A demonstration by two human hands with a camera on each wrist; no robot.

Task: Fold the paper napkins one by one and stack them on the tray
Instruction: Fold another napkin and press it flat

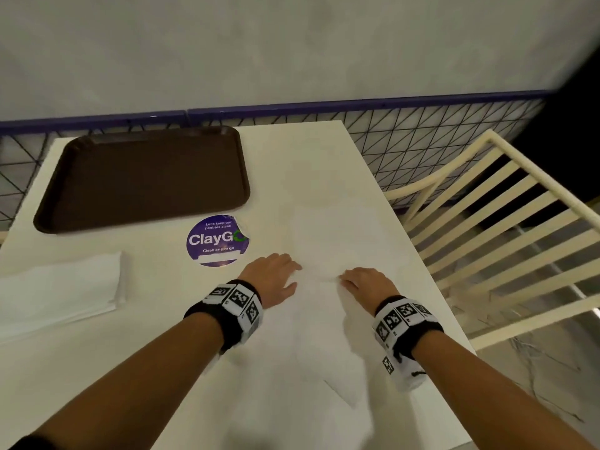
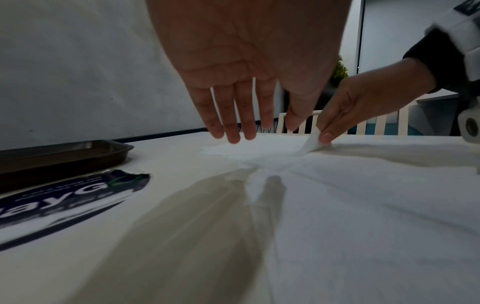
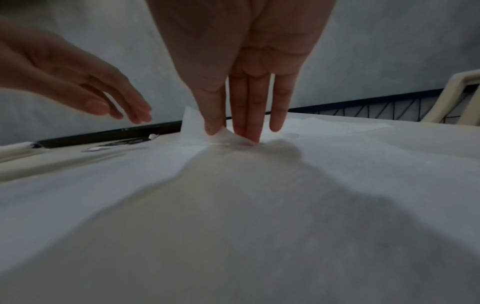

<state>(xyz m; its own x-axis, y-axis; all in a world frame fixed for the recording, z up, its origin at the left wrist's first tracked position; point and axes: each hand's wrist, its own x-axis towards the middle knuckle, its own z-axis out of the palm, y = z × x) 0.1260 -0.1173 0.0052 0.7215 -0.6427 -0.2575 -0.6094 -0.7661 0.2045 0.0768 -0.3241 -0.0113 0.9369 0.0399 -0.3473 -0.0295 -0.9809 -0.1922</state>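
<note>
- Napkin (image 1: pixel 328 287), white and unfolded, lay flat on the white table (image 1: pixel 292 151), right of the round purple sticker (image 1: pixel 217 241).
- Right hand (image 1: pixel 365 282) pinched a raised flap of it between thumb and fingertips (image 3: pixel 253 133).
- Left hand (image 1: pixel 274 274) hovered open, fingers (image 2: pixel 233 127) straight, holding nothing, just over the sheet.
- Brown tray (image 1: pixel 97 219) sat at the table's far left, a stack of napkins (image 1: pixel 61 287) nearer, well left of both hands.
</note>
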